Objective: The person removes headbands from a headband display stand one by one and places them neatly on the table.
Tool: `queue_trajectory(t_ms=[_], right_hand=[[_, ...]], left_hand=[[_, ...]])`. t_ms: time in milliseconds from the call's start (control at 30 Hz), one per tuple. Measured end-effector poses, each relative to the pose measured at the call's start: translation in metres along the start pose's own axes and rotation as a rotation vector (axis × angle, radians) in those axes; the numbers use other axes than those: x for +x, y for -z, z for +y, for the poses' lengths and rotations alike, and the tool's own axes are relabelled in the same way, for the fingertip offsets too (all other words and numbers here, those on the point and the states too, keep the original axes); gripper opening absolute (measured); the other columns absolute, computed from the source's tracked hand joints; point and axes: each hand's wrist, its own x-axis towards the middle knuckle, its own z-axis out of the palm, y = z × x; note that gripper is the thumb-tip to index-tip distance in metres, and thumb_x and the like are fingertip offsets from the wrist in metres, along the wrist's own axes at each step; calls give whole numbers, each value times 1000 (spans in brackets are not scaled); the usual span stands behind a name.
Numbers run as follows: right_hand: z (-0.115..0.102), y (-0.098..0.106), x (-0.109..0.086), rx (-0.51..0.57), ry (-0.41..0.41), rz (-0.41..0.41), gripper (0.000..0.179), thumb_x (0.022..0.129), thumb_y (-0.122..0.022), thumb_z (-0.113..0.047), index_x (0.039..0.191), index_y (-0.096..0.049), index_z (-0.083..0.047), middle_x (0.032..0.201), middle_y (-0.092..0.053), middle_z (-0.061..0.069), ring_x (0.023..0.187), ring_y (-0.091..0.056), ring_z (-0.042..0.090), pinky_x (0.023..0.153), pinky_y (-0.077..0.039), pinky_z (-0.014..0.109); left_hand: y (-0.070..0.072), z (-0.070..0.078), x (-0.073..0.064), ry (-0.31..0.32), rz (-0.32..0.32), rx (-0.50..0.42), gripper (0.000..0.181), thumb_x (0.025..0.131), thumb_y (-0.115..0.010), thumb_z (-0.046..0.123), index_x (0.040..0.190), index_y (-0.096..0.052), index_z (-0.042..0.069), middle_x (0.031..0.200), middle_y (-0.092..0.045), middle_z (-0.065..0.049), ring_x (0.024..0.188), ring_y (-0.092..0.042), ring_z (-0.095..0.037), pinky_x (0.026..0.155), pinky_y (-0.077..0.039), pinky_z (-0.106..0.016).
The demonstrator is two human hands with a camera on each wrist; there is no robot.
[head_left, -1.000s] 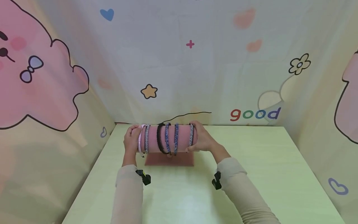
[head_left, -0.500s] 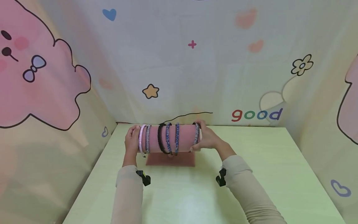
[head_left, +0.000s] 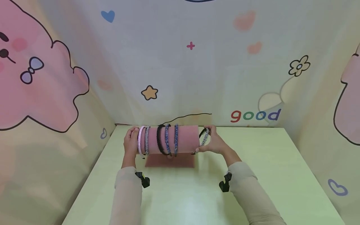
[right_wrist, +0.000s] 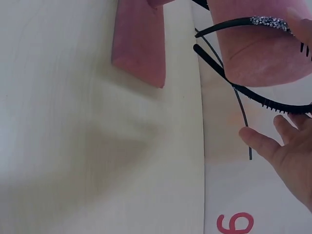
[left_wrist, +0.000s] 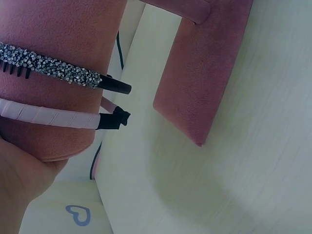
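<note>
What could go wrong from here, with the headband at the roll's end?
Snagging: the right hand holds the toothed black headband with silver glitter tilted at the end of the pink fabric roll, so it might catch on the fabric.
Tipping: the pink rectangular base looks shorter than the roll, so a sideways pull might rock it if the left hand loosens.

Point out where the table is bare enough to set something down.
Bare: the table right of the right sleeve, and between the sleeves, in front of the base. Crowded: the pink roll, headbands around it, left hand and right hand at its ends.
</note>
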Motion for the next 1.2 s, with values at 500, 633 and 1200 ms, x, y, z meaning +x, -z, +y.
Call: queue_trajectory(t_ms=[500,633,1200], right_hand=[[7,-9,-35,39,124,180,106,52,-82,-28,132,-14,-18,130,-30,9,119,-26,23,82,-34,50],[-7,-14,-48,73,138,245,105,54,-82,-23,134,-15,-14,132,-27,12,120,-24,24,84,-34,48],[4,-34,-74,145,71,439,98,61,-77,-29,137,-15,-21,131,-30,4,110,-35,23,80,-39,41]], left_hand=[[3,0,-3,0,7,2,36,81,-46,52,106,-54,27,109,-50,4,96,-46,-18,81,-34,-41],[3,1,-2,0,1,-3,36,81,-46,51,106,-54,27,109,-50,5,96,-45,-18,81,-34,-41],[1,-2,2,-15,-14,-31,35,81,-47,51,105,-54,26,108,-50,6,96,-45,-17,81,-34,-39]])
